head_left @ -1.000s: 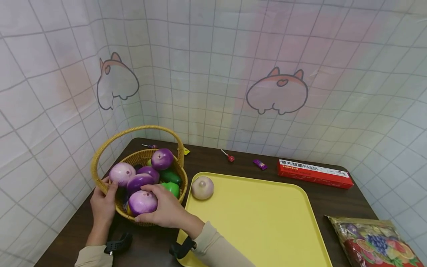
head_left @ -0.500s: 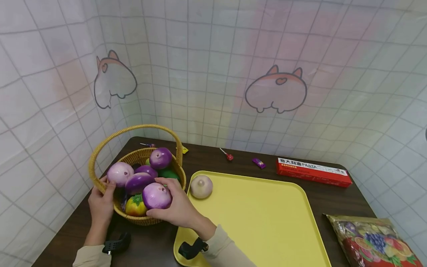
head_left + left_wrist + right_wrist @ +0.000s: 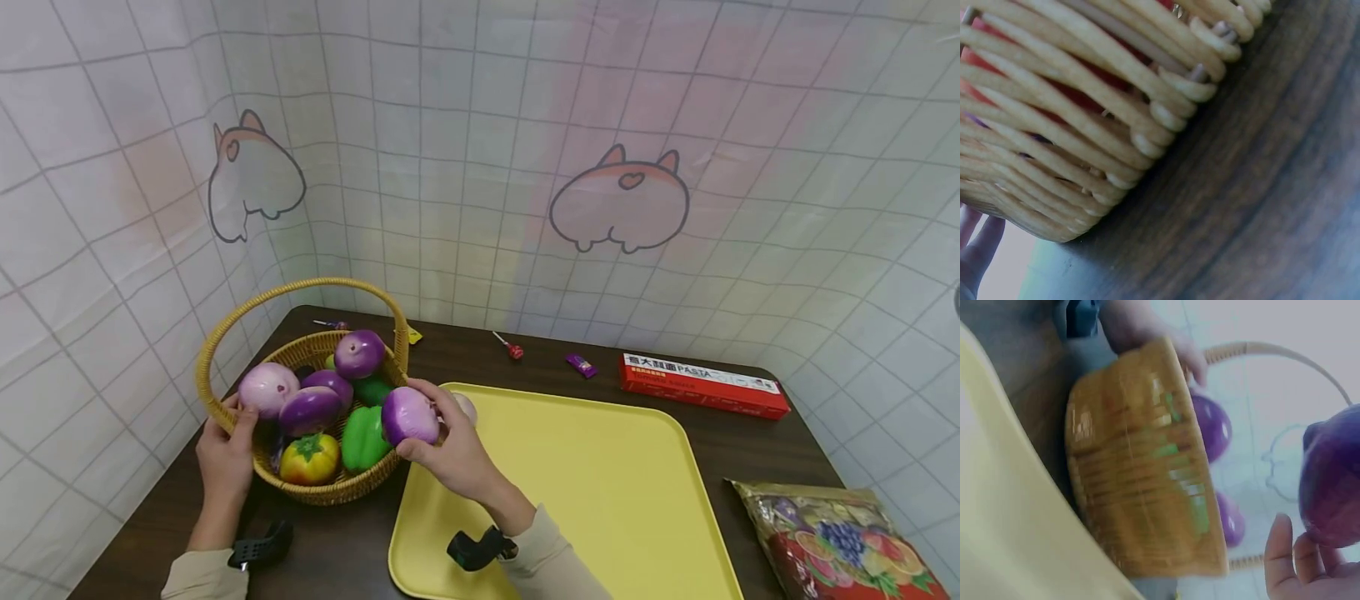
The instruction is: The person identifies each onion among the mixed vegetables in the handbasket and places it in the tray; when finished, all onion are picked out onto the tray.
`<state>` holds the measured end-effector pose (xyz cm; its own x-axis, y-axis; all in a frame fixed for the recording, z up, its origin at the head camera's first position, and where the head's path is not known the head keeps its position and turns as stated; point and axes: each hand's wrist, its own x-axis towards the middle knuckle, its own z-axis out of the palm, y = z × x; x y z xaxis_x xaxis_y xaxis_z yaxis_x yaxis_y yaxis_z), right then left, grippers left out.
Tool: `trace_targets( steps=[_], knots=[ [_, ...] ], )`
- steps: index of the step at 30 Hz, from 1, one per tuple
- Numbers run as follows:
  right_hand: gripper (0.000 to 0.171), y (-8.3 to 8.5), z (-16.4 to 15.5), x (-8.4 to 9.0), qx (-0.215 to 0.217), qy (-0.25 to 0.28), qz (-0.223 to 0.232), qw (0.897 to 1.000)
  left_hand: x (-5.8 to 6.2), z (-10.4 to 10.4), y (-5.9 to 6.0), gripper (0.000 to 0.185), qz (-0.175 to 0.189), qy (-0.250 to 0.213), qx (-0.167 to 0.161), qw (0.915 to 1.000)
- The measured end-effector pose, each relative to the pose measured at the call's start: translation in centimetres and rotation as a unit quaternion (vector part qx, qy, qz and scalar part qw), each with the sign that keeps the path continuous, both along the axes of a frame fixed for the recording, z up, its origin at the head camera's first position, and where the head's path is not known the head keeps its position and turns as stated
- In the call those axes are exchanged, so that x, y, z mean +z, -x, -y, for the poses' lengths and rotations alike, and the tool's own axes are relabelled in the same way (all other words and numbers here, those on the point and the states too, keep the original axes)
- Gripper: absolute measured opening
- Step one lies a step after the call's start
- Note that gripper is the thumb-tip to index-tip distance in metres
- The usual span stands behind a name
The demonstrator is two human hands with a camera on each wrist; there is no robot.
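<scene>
My right hand (image 3: 442, 442) grips a purple-and-white onion (image 3: 408, 414) and holds it in the air at the basket's right rim, beside the yellow tray (image 3: 600, 492). The same onion (image 3: 1332, 481) fills the right side of the right wrist view. My left hand (image 3: 225, 454) holds the left rim of the wicker basket (image 3: 225, 408). The basket holds more purple onions (image 3: 311, 408), a green pepper (image 3: 363, 437) and a yellow-red tomato (image 3: 309, 458). A pale onion (image 3: 467, 407) lies on the tray, mostly hidden behind my right hand. The left wrist view shows the basket's woven wall (image 3: 1085, 125) close up.
A red pasta box (image 3: 701, 385) lies at the back right of the dark table (image 3: 480, 358). A lollipop (image 3: 513, 348) and a purple candy (image 3: 581, 365) lie behind the tray. A bag printed with fruit (image 3: 832, 533) sits at the front right. Tiled curtains close in the back and sides.
My right hand has lifted the purple-and-white onion out of the basket and carried it right, toward the tray. That uncovered the green pepper and the tomato. The left hand stays on the rim.
</scene>
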<state>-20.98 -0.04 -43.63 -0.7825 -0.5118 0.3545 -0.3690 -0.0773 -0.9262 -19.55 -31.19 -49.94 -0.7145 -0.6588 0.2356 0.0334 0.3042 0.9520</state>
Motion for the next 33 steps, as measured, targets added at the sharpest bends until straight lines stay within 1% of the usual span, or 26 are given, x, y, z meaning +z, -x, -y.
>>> trace_targets(
  steps=[4, 6, 11, 16, 17, 18, 21, 23, 25, 28, 30, 33],
  knots=[
    [0.067, 0.4, -1.5, -0.1, -0.025, -0.001, -0.003, 1.0, 0.0, 0.1, 0.0, 0.043, 0.002, -0.005, -0.001, 1.0],
    [0.066, 0.5, -2.4, -0.3, -0.036, -0.002, -0.005, 0.999, 0.1, 0.1, 0.0, 0.044, 0.003, -0.006, -0.002, 1.0],
    [0.073, 1.1, -4.2, -0.8, -0.079, -0.017, -0.021, 0.996, 0.1, 0.0, -0.1, 0.045, 0.004, -0.002, 0.0, 1.0],
    [0.081, 1.9, -5.9, -1.3, -0.123, -0.024, -0.025, 0.992, 0.1, -0.1, -0.1, 0.047, 0.007, -0.001, -0.002, 1.0],
    [0.081, 1.9, -6.3, -1.0, -0.131, -0.026, -0.025, 0.991, 0.1, -0.1, -0.1, 0.047, 0.008, -0.001, -0.002, 1.0],
    [0.081, 1.9, -6.6, -0.7, -0.138, -0.026, -0.02, 0.99, 0.2, -0.1, -0.2, 0.047, 0.009, -0.001, -0.002, 1.0],
    [0.077, 2.7, -7.6, -1.5, -0.154, -0.022, -0.001, 0.988, 0.1, -0.1, -0.2, 0.047, 0.01, -0.001, -0.002, 1.0],
    [0.072, 3.1, -8.3, -2.0, -0.167, -0.021, 0.022, 0.985, 0.1, -0.1, -0.2, 0.047, 0.008, -0.002, -0.002, 1.0],
    [0.067, 3.9, -8.9, -3.2, -0.184, -0.022, 0.044, 0.982, 0.1, -0.1, -0.2, 0.046, 0.008, -0.002, -0.001, 1.0],
    [0.061, 3.5, -9.6, -2.9, -0.217, -0.037, 0.062, 0.973, 0.1, -0.1, -0.2, 0.046, 0.007, -0.001, 0.0, 1.0],
    [0.06, 3.3, -10.1, -2.6, -0.237, -0.052, 0.072, 0.968, 0.1, -0.1, -0.2, 0.046, 0.005, -0.002, 0.002, 1.0],
    [0.059, 3.1, -10.6, -2.4, -0.253, -0.061, 0.094, 0.961, 0.1, -0.1, -0.1, 0.045, 0.003, -0.004, 0.002, 1.0]
  ],
)
